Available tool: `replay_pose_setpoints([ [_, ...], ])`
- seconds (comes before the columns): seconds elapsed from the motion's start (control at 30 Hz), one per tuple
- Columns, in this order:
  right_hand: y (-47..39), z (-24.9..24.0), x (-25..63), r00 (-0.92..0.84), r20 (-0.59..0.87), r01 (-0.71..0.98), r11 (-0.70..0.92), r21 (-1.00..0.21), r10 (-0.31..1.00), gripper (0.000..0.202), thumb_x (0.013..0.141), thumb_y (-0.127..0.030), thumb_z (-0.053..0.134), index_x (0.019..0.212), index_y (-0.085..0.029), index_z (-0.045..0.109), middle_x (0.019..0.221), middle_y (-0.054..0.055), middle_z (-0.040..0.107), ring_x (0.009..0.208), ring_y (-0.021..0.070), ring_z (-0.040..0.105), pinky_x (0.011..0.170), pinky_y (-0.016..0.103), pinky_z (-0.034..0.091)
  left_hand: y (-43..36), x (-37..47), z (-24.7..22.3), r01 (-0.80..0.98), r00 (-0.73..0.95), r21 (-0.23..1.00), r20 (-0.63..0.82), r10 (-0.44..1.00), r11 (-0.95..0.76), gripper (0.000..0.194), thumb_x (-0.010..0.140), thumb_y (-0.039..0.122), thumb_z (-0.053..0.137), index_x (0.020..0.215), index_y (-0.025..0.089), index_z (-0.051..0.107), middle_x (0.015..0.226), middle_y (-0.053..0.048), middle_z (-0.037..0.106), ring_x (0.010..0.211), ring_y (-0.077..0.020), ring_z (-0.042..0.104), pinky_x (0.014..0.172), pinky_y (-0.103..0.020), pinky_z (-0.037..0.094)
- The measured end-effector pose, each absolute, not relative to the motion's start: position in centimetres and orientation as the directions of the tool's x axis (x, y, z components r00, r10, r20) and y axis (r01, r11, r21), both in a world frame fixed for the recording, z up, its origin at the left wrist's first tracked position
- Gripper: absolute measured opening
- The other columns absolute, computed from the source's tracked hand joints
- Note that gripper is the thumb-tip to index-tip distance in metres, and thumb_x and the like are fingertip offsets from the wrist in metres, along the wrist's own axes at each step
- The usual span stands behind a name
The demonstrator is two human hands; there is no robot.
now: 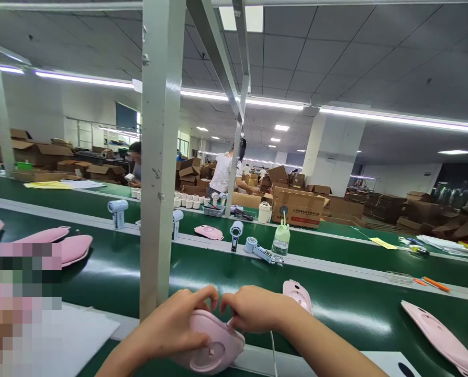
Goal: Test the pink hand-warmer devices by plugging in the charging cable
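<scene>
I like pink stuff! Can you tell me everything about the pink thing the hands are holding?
The pink thing looks like smooth, matte plastic, rounded, with a round sunken part on its face. It sits low at the near edge of the green belt. The left hand covers its top left; the right hand pinches its upper edge.

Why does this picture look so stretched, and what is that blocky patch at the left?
Head view: the wide lens bends the ceiling light strips and post; tube glare streaks the green belt; a mosaic patch deliberately hides part of the lower left; the left hand, right hand and pink shell stay fairly sharp.
</scene>
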State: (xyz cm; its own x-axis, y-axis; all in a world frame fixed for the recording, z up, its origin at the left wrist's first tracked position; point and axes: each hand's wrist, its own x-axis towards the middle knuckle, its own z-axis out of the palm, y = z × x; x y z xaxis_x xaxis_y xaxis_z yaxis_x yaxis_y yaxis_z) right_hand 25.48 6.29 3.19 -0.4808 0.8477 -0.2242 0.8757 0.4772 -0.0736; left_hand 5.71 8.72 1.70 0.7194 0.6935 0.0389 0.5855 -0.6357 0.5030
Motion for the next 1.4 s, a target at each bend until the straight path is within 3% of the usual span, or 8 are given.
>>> replay_pose_setpoints([
  [0.43,5.4,3.5,24.5,-0.489,-0.327,0.858,0.514,-0.013,0.809,0.034,0.081,-0.034,0.056,0.111,-0.023,0.068,0.094,0.009,0.072,0.081,0.0256,0.065,0.053,0.027,0.035,8.0,5.7,1.8,0.574,0.754,0.395,0.088,0.651,-0.718,0.044,0.058,0.016,0.05,0.101,0.025,0.05,0.085,0.005,0.072,0.078,-0.021,0.06,0.061,-0.025,0.035],
  [0.57,5.4,2.3,24.1,-0.504,-0.19,0.861,0.507,-0.038,0.842,0.036,0.073,-0.043,0.064,0.099,-0.018,0.069,0.095,0.01,0.07,0.075,0.0252,0.063,0.051,0.027,0.033,7.4,6.2,1.6,0.568,0.752,0.298,0.192,0.631,-0.767,0.044,0.06,0.009,0.045,0.098,0.026,0.057,0.072,0.003,0.07,0.064,-0.0212,0.062,0.052,-0.025,0.034],
  [0.67,6.1,1.7,24.6,-0.502,0.019,0.842,0.493,-0.219,0.865,0.027,0.067,-0.036,0.07,0.087,-0.017,0.069,0.084,0.008,0.07,0.071,0.0232,0.061,0.055,0.027,0.035,7.4,6.4,1.5,0.565,0.702,0.272,0.338,0.627,-0.779,0.046,0.066,0.006,0.048,0.106,0.025,0.061,0.089,-0.003,0.073,0.087,-0.0252,0.066,0.078,-0.034,0.047],
  [0.77,6.9,1.9,25.4,-0.411,0.176,0.802,0.446,-0.398,0.895,0.016,0.071,-0.028,0.069,0.076,-0.013,0.067,0.079,0.007,0.068,0.073,0.0204,0.059,0.06,0.027,0.038,8.0,6.0,1.4,0.542,0.559,0.36,0.52,0.646,-0.759,0.046,0.08,0.017,0.054,0.124,0.029,0.052,0.142,-0.005,0.049,0.14,-0.0279,0.029,0.114,-0.054,0.012],
  [0.83,7.1,2.4,25.7,-0.373,0.217,0.775,0.431,-0.461,0.902,0.019,0.08,-0.028,0.062,0.089,-0.013,0.068,0.086,0.006,0.068,0.075,0.0174,0.058,0.062,0.025,0.041,8.7,5.6,1.4,0.512,0.429,0.506,0.55,0.717,-0.694,0.064,0.084,0.035,0.058,0.141,0.029,0.029,0.158,-0.007,0.022,0.145,-0.0289,0.015,0.115,-0.055,0.014],
  [0.93,7.0,3.4,25.5,-0.348,0.237,0.568,0.405,-0.716,0.907,0.033,0.083,-0.038,0.06,0.103,-0.013,0.067,0.094,0.005,0.067,0.074,0.0147,0.057,0.058,0.022,0.043,9.1,5.1,1.7,0.394,0.36,0.744,0.416,0.835,-0.54,0.081,0.078,0.054,0.06,0.141,0.018,0.024,0.137,-0.018,0.049,0.116,-0.0306,0.056,0.089,-0.042,0.053],
  [1.03,6.4,4.6,25.0,-0.356,0.183,0.35,0.312,-0.883,0.917,0.039,0.074,-0.041,0.07,0.1,-0.011,0.069,0.09,0.006,0.066,0.068,0.0143,0.054,0.051,0.021,0.042,8.7,4.7,2.3,0.277,0.356,0.861,0.32,0.878,-0.426,0.061,0.074,0.06,0.06,0.114,0.015,0.05,0.099,-0.011,0.067,0.088,-0.0264,0.066,0.07,-0.031,0.058],
  [1.4,3.6,9.2,25.0,-0.435,0.056,0.645,0.354,-0.678,0.899,0.014,0.083,-0.019,0.052,0.078,-0.015,0.064,0.062,-0.001,0.057,0.053,0.0104,0.054,0.053,0.019,0.042,6.3,4.2,4.1,0.065,0.251,0.915,0.37,0.895,-0.397,0.068,0.067,0.054,0.067,0.123,0.018,0.051,0.115,-0.008,0.065,0.097,-0.0264,0.063,0.083,-0.032,0.052],
])
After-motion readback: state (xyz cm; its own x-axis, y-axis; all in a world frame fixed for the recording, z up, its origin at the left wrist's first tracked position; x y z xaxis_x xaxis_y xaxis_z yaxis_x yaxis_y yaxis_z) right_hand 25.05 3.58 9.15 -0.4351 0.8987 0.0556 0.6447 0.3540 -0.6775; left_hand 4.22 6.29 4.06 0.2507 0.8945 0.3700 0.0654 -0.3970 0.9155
